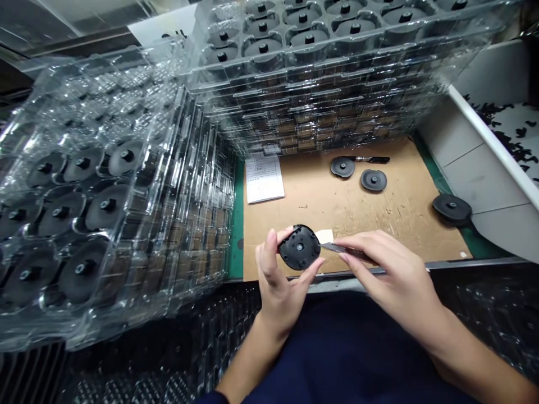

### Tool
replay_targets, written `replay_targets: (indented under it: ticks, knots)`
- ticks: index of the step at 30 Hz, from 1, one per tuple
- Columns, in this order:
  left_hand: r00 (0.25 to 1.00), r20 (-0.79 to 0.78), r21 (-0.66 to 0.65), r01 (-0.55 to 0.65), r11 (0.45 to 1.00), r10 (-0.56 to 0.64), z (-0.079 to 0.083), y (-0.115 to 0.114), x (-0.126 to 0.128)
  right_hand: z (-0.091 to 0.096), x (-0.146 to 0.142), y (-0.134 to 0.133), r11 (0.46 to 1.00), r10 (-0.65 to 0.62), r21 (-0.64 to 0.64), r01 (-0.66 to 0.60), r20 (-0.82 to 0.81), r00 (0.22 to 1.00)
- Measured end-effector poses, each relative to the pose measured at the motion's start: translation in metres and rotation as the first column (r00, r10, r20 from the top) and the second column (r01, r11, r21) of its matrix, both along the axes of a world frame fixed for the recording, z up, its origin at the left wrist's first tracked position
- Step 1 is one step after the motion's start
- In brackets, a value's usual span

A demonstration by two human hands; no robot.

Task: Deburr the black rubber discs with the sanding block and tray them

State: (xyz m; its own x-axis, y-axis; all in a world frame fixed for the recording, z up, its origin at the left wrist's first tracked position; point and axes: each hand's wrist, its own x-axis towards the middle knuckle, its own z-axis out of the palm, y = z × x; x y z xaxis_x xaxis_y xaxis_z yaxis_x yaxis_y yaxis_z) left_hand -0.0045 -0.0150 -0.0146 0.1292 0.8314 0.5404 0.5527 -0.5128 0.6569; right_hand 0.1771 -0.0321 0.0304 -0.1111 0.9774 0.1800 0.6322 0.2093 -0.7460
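My left hand [280,275] grips a round black plastic disc [300,247] by its rim, between thumb and fingers. The disc's underside faces me, with small moulded details and a central hole. My right hand [389,272] is closed around a slim knife [347,250]. Its pointed tip meets or nearly meets the right edge of the disc; I cannot tell whether they touch. Behind the knife tip, a small white scrap [324,236] lies on the cardboard sheet [303,191]. Farther back rest two loose dark discs, one round [342,166] and one oval [374,180].
Tall stacks of clear trays holding discs rise at the left [105,224] and the back [311,73]. A black pen [370,160] and a white paper pad [264,178] lie on the cardboard. Rightward are a handled black disc [452,210] and a white-walled bin [497,140] of small black parts.
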Motion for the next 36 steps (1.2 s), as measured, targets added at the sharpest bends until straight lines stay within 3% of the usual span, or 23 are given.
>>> replay_targets:
  ticks: [7, 33, 36]
  knots:
    - [0.999, -0.019, 0.037, -0.041, 0.998, 0.042, 0.0001, -0.0002, -0.0044, 0.0021, -0.0059, -0.0015, 1.000, 0.011, 0.011, -0.012, 0.128, 0.992]
    - [0.998, 0.021, -0.001, -0.061, 0.998, 0.061, -0.0030, -0.0017, -0.0041, 0.0003, -0.0088, -0.0027, 1.000, 0.017, 0.020, -0.020, 0.125, 0.992]
    - [0.998, 0.023, -0.013, -0.063, 0.998, 0.063, -0.0050, -0.0023, -0.0040, 0.0071, -0.0073, -0.0049, 0.994, 0.104, -0.033, -0.101, 0.091, 0.990]
